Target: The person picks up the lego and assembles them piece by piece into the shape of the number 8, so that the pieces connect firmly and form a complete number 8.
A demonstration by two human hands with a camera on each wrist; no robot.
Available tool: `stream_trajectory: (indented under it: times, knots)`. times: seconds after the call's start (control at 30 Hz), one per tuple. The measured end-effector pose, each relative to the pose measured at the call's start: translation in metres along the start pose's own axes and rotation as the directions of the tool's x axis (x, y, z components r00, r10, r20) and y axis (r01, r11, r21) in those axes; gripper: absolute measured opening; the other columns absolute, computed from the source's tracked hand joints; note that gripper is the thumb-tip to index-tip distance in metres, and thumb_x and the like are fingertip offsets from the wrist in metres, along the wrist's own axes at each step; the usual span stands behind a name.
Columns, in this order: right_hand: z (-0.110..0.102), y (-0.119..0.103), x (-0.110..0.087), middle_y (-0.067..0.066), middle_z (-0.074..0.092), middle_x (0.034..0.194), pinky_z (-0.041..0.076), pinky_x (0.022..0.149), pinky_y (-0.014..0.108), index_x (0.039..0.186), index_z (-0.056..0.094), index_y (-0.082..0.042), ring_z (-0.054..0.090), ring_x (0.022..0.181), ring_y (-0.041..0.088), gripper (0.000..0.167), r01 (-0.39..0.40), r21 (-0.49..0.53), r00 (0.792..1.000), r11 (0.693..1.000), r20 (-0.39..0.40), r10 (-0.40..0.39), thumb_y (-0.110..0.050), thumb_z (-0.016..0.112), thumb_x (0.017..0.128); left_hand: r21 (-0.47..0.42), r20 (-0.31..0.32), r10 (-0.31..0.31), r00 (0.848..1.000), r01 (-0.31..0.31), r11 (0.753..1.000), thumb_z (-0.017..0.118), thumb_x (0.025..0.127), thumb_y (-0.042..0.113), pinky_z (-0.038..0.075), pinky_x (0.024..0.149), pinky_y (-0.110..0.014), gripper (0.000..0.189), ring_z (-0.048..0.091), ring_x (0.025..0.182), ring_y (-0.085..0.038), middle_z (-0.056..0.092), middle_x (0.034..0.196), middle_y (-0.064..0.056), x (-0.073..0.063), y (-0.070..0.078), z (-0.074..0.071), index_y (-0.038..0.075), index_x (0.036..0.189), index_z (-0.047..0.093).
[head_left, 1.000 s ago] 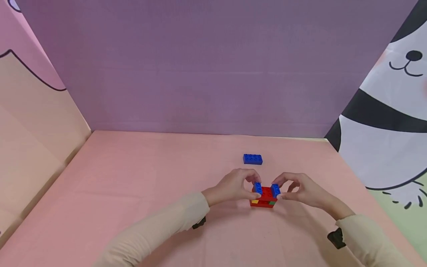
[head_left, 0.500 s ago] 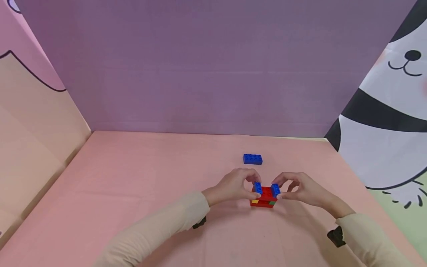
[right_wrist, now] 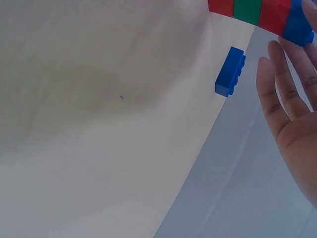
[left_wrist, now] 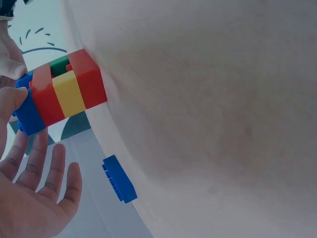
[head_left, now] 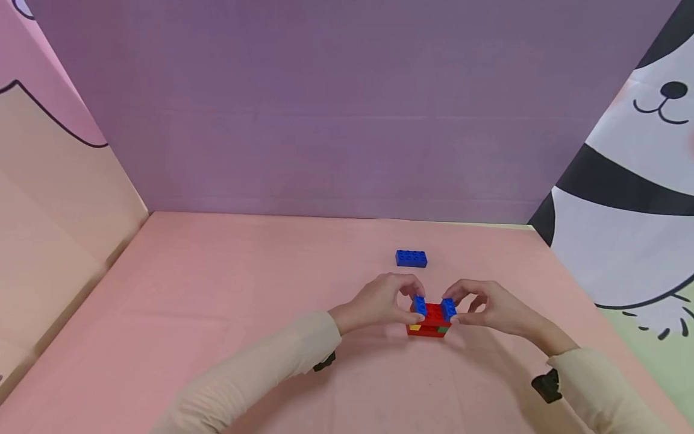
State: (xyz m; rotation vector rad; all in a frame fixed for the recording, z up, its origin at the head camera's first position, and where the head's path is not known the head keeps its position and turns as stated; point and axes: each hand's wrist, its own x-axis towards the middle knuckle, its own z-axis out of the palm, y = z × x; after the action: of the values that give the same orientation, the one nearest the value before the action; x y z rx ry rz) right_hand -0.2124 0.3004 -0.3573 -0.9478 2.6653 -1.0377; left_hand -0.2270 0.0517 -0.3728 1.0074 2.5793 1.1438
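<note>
A small stack of toy building bricks stands on the pink table, with a red brick (head_left: 434, 314) as its upper layer and another red brick (left_wrist: 88, 79) at the bottom. Between them sit a yellow brick (left_wrist: 69, 93) and a green brick (right_wrist: 247, 11), with a gap in the middle. Two small blue bricks lie on top, one at each end. My left hand (head_left: 382, 301) pinches the left blue brick (head_left: 420, 305) between thumb and fingers. At the other end my right hand (head_left: 490, 308) pinches the right blue brick (head_left: 448, 309).
Behind the stack a longer blue brick (head_left: 411, 258) lies alone on the pink table (head_left: 244, 271). A purple wall (head_left: 347, 120) rises at the table's back edge. Side panels flank it, the right one bearing a panda picture (head_left: 629, 241).
</note>
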Motion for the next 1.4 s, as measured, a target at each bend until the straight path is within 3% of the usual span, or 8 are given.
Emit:
stream_trajectory:
  times: [0.23,0.57,1.03,1.4]
  knots:
    - [0.001,-0.002,-0.002,0.005,0.064,0.103,0.052,0.064,0.026,0.113,0.057,-0.009,0.057,0.088,0.003,0.041,0.022,0.014,0.999,1.0,-0.026,-0.021,-0.014,0.073,0.076,0.005,-0.004,0.0,1.0,0.0,1.0,0.076,0.073,0.031,0.045,0.079,-0.019,0.035,0.056,0.101,-0.012,0.06,0.092,0.014,0.0,-0.001,0.001,0.026,0.101,0.057]
    - [0.002,0.002,-0.005,-0.001,0.065,0.099,0.053,0.067,0.028,0.107,0.06,-0.016,0.06,0.089,0.017,0.032,-0.018,-0.012,0.997,1.0,-0.077,0.017,-0.017,0.072,0.078,-0.001,-0.01,0.002,1.0,-0.002,1.0,0.076,0.073,0.031,0.045,0.079,-0.019,0.035,0.056,0.101,-0.013,0.06,0.094,0.014,0.0,-0.001,0.001,0.026,0.101,0.057]
    - [0.006,0.008,-0.007,-0.002,0.064,0.097,0.051,0.067,0.026,0.105,0.062,-0.016,0.058,0.087,0.005,0.028,-0.048,0.029,0.995,0.998,-0.087,0.05,-0.017,0.071,0.079,-0.01,-0.006,0.019,1.0,-0.019,1.0,0.076,0.073,0.03,0.045,0.078,-0.018,0.034,0.056,0.101,-0.013,0.06,0.095,0.013,0.001,-0.004,0.004,0.026,0.101,0.057]
    - [0.007,0.01,-0.007,-0.001,0.064,0.097,0.052,0.066,0.027,0.106,0.061,-0.014,0.059,0.086,0.009,0.029,-0.051,0.048,0.995,0.998,-0.086,0.055,-0.015,0.071,0.078,-0.063,0.005,0.019,1.0,-0.019,0.998,0.076,0.074,0.027,0.049,0.078,-0.019,0.036,0.056,0.102,-0.014,0.06,0.098,0.01,0.0,-0.004,0.003,0.022,0.104,0.057]
